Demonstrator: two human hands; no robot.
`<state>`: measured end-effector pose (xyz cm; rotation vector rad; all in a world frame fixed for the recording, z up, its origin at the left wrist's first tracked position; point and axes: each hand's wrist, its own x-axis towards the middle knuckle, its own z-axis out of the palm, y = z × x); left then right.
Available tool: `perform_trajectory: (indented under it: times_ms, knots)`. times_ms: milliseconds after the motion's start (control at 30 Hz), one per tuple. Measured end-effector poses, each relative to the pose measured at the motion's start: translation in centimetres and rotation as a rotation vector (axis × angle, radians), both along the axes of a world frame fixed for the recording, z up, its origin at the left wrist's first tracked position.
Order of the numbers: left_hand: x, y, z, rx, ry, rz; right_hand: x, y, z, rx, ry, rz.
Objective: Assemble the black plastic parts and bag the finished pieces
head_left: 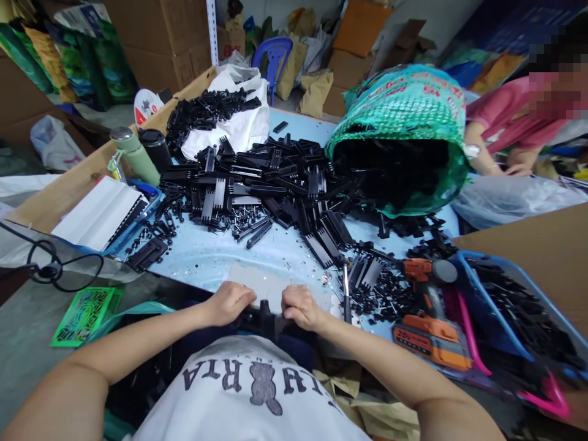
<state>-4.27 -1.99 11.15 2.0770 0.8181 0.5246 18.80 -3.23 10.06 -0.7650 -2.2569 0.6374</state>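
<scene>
At the near edge of the light-blue table, my left hand (231,302) and my right hand (301,307) are both closed, one at each end of a black plastic part (263,313). It sits low, close to my body, and its underside is hidden. My fingers cover its ends. Just beyond lies a flat grey pad (261,283) on the tabletop. To the right of my right hand is a screwdriver-like tool (346,294) with a metal shaft and dark handle. Farther right an orange and black cordless drill (429,312) rests on its side.
A heap of black slotted plastic pieces (257,177) covers the middle, with loose screws (239,220) before it. A green woven sack (404,104) lies open-mouthed behind. Blue bin (519,275) stands right, bottle (133,153) left. Another person in a pink sleeve (496,116) is at the far right.
</scene>
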Motion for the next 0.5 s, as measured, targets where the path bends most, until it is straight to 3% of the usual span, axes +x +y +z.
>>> perform_trajectory:
  times_ms: [100,267,333,433,500]
  knots:
    - [0.3,1.4,-1.5,0.040,0.113,0.022,1.0,1.0,-0.7,0.020,-0.182,-0.087]
    - [1.2,3.6,-4.2,0.347,0.563,0.181,1.4,3.0,-1.0,0.108,-0.659,-0.163]
    - [1.2,4.5,-4.8,0.415,0.655,0.196,1.3,3.5,-1.2,0.119,-0.735,-0.173]
    - [0.2,4.9,-4.4,0.506,0.596,0.100,1.6,3.0,-0.9,0.140,-0.738,-0.148]
    - [-0.8,4.1,-2.9,0.562,0.496,0.007,2.1,1.8,0.0,0.196,-0.689,-0.104]
